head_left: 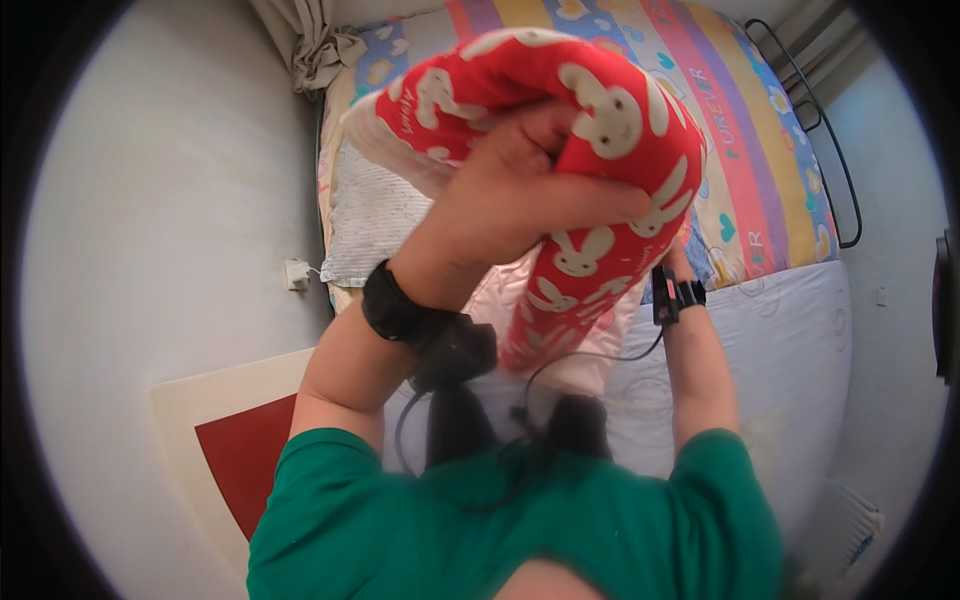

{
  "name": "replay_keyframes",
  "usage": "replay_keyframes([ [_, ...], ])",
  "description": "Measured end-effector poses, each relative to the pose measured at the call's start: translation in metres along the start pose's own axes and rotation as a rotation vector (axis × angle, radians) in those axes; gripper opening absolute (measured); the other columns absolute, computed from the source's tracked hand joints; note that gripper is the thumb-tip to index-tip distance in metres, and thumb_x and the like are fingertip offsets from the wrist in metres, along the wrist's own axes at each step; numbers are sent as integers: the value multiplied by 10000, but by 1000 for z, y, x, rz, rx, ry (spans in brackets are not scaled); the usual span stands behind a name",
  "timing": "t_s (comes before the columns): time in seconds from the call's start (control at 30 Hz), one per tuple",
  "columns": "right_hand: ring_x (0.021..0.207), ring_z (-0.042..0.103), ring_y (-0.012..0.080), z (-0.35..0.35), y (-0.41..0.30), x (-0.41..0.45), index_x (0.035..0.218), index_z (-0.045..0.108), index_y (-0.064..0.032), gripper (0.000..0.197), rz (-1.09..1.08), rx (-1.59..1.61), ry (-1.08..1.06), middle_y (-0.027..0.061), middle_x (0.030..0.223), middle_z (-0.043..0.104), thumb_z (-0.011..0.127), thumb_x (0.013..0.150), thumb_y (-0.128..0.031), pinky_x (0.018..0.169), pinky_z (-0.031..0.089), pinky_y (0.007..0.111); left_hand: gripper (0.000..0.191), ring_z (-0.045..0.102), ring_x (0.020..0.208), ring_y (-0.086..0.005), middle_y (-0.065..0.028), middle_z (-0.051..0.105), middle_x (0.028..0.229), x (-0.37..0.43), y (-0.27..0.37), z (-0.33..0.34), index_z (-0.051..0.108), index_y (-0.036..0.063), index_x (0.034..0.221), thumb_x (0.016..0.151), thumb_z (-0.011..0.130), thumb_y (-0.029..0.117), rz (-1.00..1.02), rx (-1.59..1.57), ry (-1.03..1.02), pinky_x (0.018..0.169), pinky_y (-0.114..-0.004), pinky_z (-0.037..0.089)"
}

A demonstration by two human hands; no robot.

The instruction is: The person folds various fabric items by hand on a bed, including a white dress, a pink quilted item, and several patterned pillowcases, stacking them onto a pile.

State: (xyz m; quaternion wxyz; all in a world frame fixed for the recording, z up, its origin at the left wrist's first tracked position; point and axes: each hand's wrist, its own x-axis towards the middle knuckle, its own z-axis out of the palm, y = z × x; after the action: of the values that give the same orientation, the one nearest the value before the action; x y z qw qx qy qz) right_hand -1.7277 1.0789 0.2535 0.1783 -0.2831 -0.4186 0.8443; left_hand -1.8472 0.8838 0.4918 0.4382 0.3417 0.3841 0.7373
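Observation:
A thick red fabric piece [555, 300] printed with white rabbits hangs bent over in front of me, with a pale edge at its left end. My left hand [517, 184] is shut on it, the thumb pressed along the outside and the other fingers tucked into the fold. Behind the fabric's right side is my right hand [677, 259]; its fingers are hidden, so its grip cannot be made out. Below the red fabric lies shiny pink cloth [506, 289], partly covered from view.
A bed with a striped, heart-printed sheet [750, 165] stretches ahead, with a ribbed pale pad [367, 214] at left. Nearer is a whitish mattress surface [787, 337]. A black metal rail [840, 180] edges the right. A plugged-in wall socket [296, 274] is at left. Cable [592, 355] crosses before me.

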Motion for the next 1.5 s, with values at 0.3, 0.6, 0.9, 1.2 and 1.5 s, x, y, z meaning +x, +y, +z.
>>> replay_keyframes([
  [0.3, 970, 488, 187, 46, -71, 35, 1104, 436, -74, 303, -179, 258, -420, 74, 1078, 498, 441, 842, -225, 850, 390, 337, 364, 575, 815, -197, -116, 586, 904, -5, 66, -24, 502, -14, 1004, 640, 515, -18, 108, 49, -55, 716, -297, 470],
  [0.6, 882, 504, 113, 44, -123, -5, 975, 535, 27, 254, -464, -221, 2, 77, 928, 567, 531, 746, -81, 800, 380, 249, 498, 525, 942, -249, -156, 527, 1034, -54, 52, -102, 422, -27, 1102, 625, 535, 61, 119, 99, 211, 823, -351, 420],
  [0.9, 598, 509, 58, 74, -29, -100, 653, 511, -27, 123, 30, -826, -377, -2, 592, 504, 541, 735, -114, 501, 424, 208, 463, 517, 799, -177, -84, 519, 998, -204, -101, -206, 421, 1, 1116, 690, 572, 105, -876, 961, 297, 722, -289, 403],
  [1.2, 573, 524, 272, 96, 64, -145, 681, 534, -31, 118, -72, -758, -729, 149, 624, 543, 504, 660, -143, 531, 405, 371, 358, 439, 979, -275, -105, 483, 1065, -87, -118, -54, 503, 57, 1014, 660, 513, 12, -154, 1238, -742, 828, -327, 362],
  [1.5, 544, 498, 247, 77, 24, -176, 663, 503, -21, 98, -158, -795, -674, 140, 588, 511, 490, 679, -116, 511, 389, 340, 203, 411, 1014, -295, -14, 527, 929, -75, -143, -56, 572, 129, 810, 611, 581, 166, -79, 1440, -995, 840, -409, 333],
])
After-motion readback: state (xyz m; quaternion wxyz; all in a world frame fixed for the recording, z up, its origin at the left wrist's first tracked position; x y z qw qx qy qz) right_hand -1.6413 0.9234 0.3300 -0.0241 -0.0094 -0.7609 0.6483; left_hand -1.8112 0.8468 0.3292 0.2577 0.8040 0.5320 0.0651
